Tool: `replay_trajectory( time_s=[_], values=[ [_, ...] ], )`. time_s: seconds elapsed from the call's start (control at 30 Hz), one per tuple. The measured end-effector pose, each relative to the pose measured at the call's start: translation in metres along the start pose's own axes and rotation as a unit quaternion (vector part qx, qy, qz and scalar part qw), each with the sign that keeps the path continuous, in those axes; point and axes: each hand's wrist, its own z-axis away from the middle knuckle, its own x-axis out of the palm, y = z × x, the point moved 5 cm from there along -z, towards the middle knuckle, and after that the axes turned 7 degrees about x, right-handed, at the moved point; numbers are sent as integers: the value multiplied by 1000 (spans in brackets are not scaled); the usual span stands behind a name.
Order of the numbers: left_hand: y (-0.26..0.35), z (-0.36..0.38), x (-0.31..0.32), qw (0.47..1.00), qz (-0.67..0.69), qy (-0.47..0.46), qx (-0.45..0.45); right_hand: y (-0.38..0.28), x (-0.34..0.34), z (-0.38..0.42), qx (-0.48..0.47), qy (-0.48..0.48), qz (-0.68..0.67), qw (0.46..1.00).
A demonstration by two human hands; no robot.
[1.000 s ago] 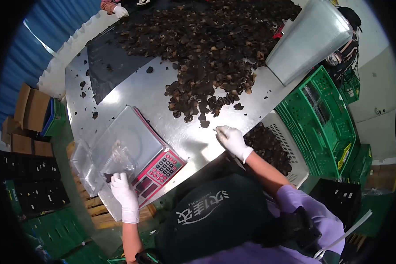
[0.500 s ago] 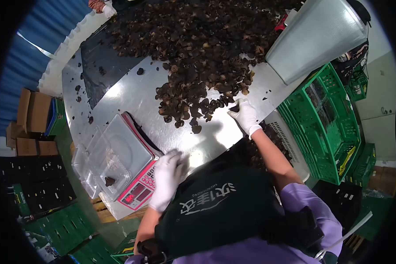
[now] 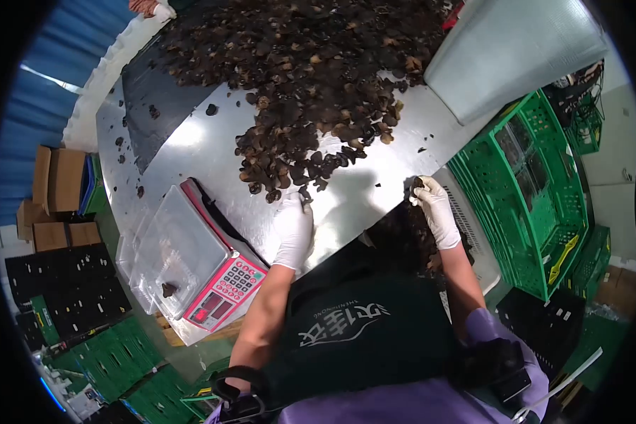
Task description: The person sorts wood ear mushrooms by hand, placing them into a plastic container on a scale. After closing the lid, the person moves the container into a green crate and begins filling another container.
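A large heap of dark brown, curled wood ear mushrooms (image 3: 311,92) covers the far part of the steel table (image 3: 360,215). My left hand (image 3: 293,230), in a white glove, reaches to the heap's near edge. Its fingers are stretched out and touch a mushroom there; the fingertips are partly hidden. At the table's right edge, my gloved right hand (image 3: 438,213) pinches a small dark mushroom (image 3: 417,185) between thumb and fingers. More mushrooms (image 3: 406,230) lie below this edge, beside a pale perforated basket (image 3: 473,237).
A red-and-white scale (image 3: 205,265) with clear plastic boxes on it stands at the left. A large translucent tub (image 3: 512,56) sits at the back right, near green crates (image 3: 519,205). Another person's gloved hand (image 3: 164,12) shows at the upper left.
My left hand has moved from beside the scale to the heap's near edge. My right hand has moved right, from the heap to the table edge, and now holds a mushroom.
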Motion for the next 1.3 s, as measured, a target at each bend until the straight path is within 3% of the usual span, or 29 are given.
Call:
replay_trajectory(
  time_s=[0.13,0.2,0.23,0.27,0.3,0.33,0.4,0.43,0.47,0.5,0.57,0.63,0.73,0.8,0.87,0.93,1.0,1.03,1.07,1.17,1.2,1.27,1.3],
  values=[
    [5,-1,-9,997,68,7,-29,6,-21,13,25,0,36,999],
    [20,1,-5,964,258,-29,-52,4,-35,19,32,-38,282,958],
    [44,3,-6,949,307,-57,43,-2,-43,27,-17,-11,521,853],
    [67,7,2,887,427,-170,52,-10,-43,34,-66,16,723,687],
    [95,15,-5,852,439,-275,79,-25,-29,39,-42,97,851,514],
    [118,17,-21,843,421,-304,141,-35,-21,38,-83,163,820,542],
    [126,10,-9,899,289,-182,273,-38,11,27,-176,132,678,701],
    [123,2,-9,899,289,-180,276,-33,42,23,-261,104,672,685],
    [112,-13,-14,946,189,-100,243,-23,71,21,-342,77,661,663],
    [100,-26,-21,975,88,-19,204,-1,88,8,-339,29,670,659],
    [66,-35,-7,974,-8,-59,218,25,89,-4,-333,-20,681,652],
    [42,-32,-9,971,-42,-77,223,27,74,0,-349,-14,726,593],
    [34,-4,-19,957,10,-135,258,0,20,13,-343,144,755,540],
    [33,9,-36,964,66,-90,243,-14,27,9,-324,186,716,589],
    [22,14,-28,970,81,-80,215,-20,79,-2,-342,138,689,624],
    [4,15,-27,991,112,0,78,-10,125,-24,-385,104,590,702],
    [-4,7,-25,997,69,6,38,0,172,-43,-321,86,577,746],
    [-10,1,-24,997,72,11,-18,22,188,-50,-370,41,601,708],
    [-14,-2,-22,994,77,14,-70,37,205,-48,-346,-28,656,670],
    [-24,-3,-6,996,52,19,-67,53,231,-13,-417,-173,657,604],
    [-26,0,-2,996,50,32,-67,42,229,-5,-402,-188,627,640],
    [-23,7,-13,989,121,31,-81,7,210,1,-437,-114,559,695],
    [-25,13,-14,988,130,29,-84,17,172,-28,-353,-84,448,817]
  ],
)
